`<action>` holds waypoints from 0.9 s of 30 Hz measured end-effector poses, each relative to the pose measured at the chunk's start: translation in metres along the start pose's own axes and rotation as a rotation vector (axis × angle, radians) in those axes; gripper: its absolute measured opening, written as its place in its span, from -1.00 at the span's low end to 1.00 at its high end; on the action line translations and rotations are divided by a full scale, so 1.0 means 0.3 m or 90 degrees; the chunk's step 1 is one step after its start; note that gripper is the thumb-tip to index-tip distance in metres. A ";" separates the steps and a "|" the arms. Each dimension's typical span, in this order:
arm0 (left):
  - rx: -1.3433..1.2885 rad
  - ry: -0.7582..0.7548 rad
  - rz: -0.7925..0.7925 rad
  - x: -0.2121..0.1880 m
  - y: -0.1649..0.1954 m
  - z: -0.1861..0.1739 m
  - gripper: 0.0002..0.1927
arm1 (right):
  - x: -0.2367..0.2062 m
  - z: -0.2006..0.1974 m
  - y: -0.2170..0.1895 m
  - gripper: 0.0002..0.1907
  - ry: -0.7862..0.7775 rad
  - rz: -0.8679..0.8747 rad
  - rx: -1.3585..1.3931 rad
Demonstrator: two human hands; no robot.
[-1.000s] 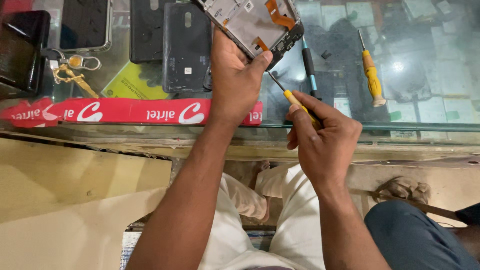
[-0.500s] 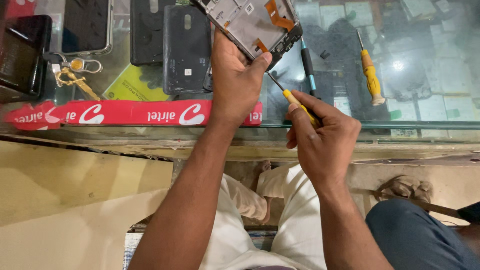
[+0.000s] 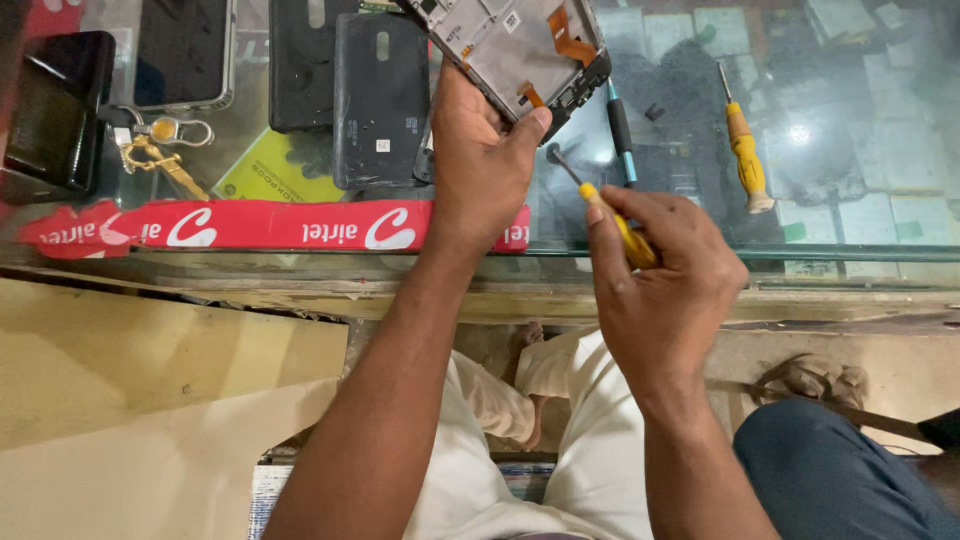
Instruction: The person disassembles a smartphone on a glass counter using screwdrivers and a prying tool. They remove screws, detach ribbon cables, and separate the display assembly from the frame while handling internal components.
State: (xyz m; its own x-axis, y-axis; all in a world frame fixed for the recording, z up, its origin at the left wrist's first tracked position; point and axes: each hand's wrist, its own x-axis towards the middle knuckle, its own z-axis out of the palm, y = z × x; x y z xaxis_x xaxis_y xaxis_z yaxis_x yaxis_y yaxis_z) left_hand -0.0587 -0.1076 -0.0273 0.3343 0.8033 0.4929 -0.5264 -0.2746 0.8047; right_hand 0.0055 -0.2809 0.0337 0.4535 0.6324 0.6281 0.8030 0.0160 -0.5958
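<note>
Where glass ends, red strip (image 3: pixel 270 225), perhaps taped

A phone repair shop: a glass worktop (image 3: pixel 860 250) strewn with phones (image 3: pixel 185 50), detached back covers (image 3: pixel 380 100), spare screwdrivers (image 3: pixel 745 150) and a stripped phone frame (image 3: pixel 515 50)

Screwdriver (image 3: pixel 612 218) tip now slightly farther from the phone frame (image 3: pixel 520 50)

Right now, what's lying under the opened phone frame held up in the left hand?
Under the opened phone frame in the left hand: the glass counter and a blue-tipped black tool, its upper end covered. The rest beneath is hidden.
</note>
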 end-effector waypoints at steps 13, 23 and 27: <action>0.050 0.012 -0.007 0.004 0.028 0.010 -0.38 | 0.205 0.003 0.171 -0.89 -0.015 -0.109 -0.276; -0.007 0.008 0.004 0.003 0.013 0.006 -0.35 | 0.111 0.026 0.141 -0.75 -0.008 -0.059 -0.249; 0.006 0.017 -0.005 0.012 0.018 0.012 -0.33 | 0.067 -0.020 0.139 -0.79 0.024 -0.019 -0.215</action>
State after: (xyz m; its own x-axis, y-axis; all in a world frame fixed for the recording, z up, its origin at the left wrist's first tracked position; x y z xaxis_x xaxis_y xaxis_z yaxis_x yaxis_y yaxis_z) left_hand -0.0576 -0.1081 -0.0201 0.3182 0.8192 0.4772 -0.5161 -0.2725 0.8120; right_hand 0.0505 -0.2721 0.0245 0.4374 0.6061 0.6643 0.8956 -0.2273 -0.3824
